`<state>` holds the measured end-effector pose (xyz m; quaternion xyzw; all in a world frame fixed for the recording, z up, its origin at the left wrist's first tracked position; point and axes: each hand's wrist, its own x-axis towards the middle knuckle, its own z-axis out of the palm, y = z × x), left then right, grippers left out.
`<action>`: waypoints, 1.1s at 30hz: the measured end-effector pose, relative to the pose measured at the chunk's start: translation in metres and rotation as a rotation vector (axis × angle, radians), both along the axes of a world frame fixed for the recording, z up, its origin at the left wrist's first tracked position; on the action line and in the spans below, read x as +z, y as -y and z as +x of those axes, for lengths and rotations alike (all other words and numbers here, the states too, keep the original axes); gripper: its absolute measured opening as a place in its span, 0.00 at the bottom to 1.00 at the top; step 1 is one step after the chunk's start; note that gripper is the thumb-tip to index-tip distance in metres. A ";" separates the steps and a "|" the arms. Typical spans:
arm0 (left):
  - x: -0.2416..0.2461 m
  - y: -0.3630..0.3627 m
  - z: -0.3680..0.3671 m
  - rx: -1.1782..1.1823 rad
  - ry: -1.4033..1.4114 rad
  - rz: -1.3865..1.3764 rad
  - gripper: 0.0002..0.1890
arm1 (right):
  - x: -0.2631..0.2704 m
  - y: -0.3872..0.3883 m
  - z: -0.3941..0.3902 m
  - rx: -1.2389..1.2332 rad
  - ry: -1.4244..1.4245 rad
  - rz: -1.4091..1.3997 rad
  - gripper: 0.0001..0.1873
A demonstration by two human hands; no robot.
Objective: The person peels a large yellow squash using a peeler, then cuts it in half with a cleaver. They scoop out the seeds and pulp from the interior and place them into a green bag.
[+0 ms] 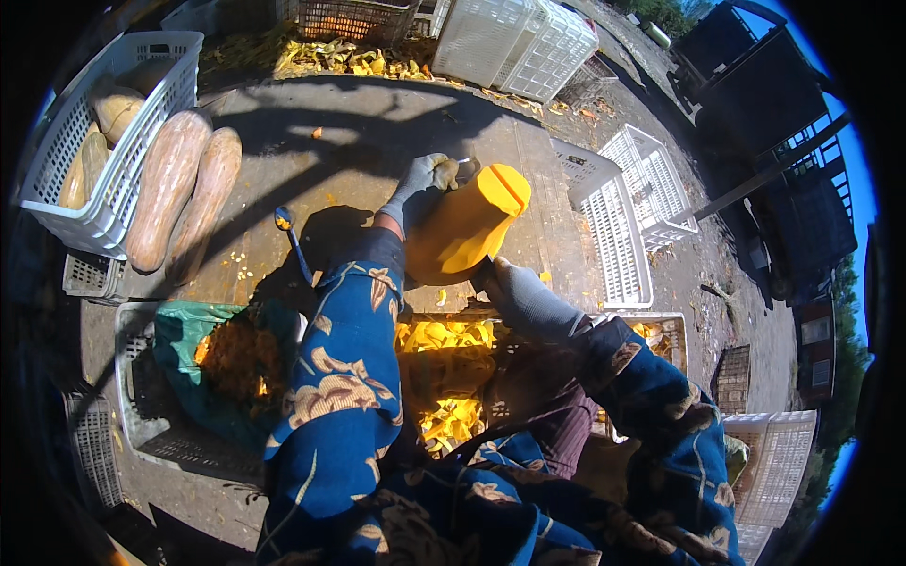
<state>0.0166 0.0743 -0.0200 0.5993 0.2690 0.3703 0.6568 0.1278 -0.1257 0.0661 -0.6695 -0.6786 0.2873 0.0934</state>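
A large orange-yellow squash piece [453, 233] with flat cut facets stands tilted over the near part of a wooden work surface [368, 141]. My left hand [428, 180], in a grey glove, is on its far left side; its fingers are partly hidden. On its near right side is my right hand [527, 293], also gloved, closed around a dark handle whose tool is mostly hidden by the squash. A blue-handled spoon [294, 244] with orange bits lies on the surface left of my left forearm. Two whole long squashes [170, 191] lie further left.
A white plastic crate [141, 205] holding squashes stands at left. Near left, a crate [170, 463] holds a green bag [173, 339] of orange pulp. Yellow peelings [449, 336] lie below my hands. More white crates [616, 240] stand at right and at the back [517, 42].
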 end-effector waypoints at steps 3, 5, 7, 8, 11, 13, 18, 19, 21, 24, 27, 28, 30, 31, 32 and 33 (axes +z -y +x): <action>-0.036 -0.016 -0.029 0.011 -0.009 -0.031 0.09 | -0.035 -0.017 -0.018 -0.104 -0.117 -0.104 0.14; -0.023 -0.009 -0.004 -0.024 -0.034 -0.074 0.09 | -0.044 -0.009 0.000 -0.063 -0.012 0.012 0.14; -0.016 -0.010 -0.008 0.019 -0.087 -0.048 0.09 | -0.033 -0.013 -0.003 -0.074 -0.033 -0.058 0.14; -0.021 -0.011 -0.012 0.072 -0.171 0.036 0.10 | -0.029 -0.014 -0.005 -0.075 -0.044 -0.093 0.14; -0.008 -0.001 -0.018 0.225 -0.100 0.127 0.15 | -0.053 -0.011 0.003 -0.022 -0.047 0.067 0.13; 0.012 0.015 -0.028 0.295 0.147 0.168 0.19 | -0.054 -0.013 0.002 0.028 -0.007 0.067 0.13; 0.093 0.089 -0.023 0.356 -0.123 0.798 0.26 | -0.059 -0.015 0.003 0.064 -0.046 0.093 0.12; 0.093 0.090 -0.018 0.408 -0.267 0.850 0.23 | -0.061 -0.016 0.004 0.073 -0.044 0.101 0.13; 0.094 0.087 -0.014 0.402 -0.288 0.783 0.18 | -0.062 -0.016 0.005 0.083 -0.041 0.118 0.13; 0.095 0.081 -0.008 0.395 -0.275 0.740 0.16 | -0.067 -0.015 0.014 0.086 -0.207 0.227 0.14; 0.093 0.080 -0.007 0.421 -0.280 0.754 0.17 | -0.036 -0.006 0.003 0.057 -0.106 0.153 0.15; 0.093 0.080 -0.005 0.430 -0.282 0.766 0.18 | -0.039 -0.004 0.005 0.058 -0.085 0.167 0.15; 0.091 0.082 0.000 0.451 -0.271 0.782 0.18 | -0.048 -0.003 0.010 0.060 -0.042 0.194 0.16; 0.090 0.082 0.003 0.461 -0.265 0.789 0.18 | -0.050 -0.004 0.012 0.054 -0.032 0.178 0.16; 0.090 0.082 0.005 0.466 -0.265 0.791 0.18 | -0.050 -0.005 0.014 0.048 -0.021 0.162 0.16; 0.090 0.080 0.006 0.471 -0.266 0.791 0.18 | -0.049 -0.007 0.014 0.042 -0.010 0.145 0.17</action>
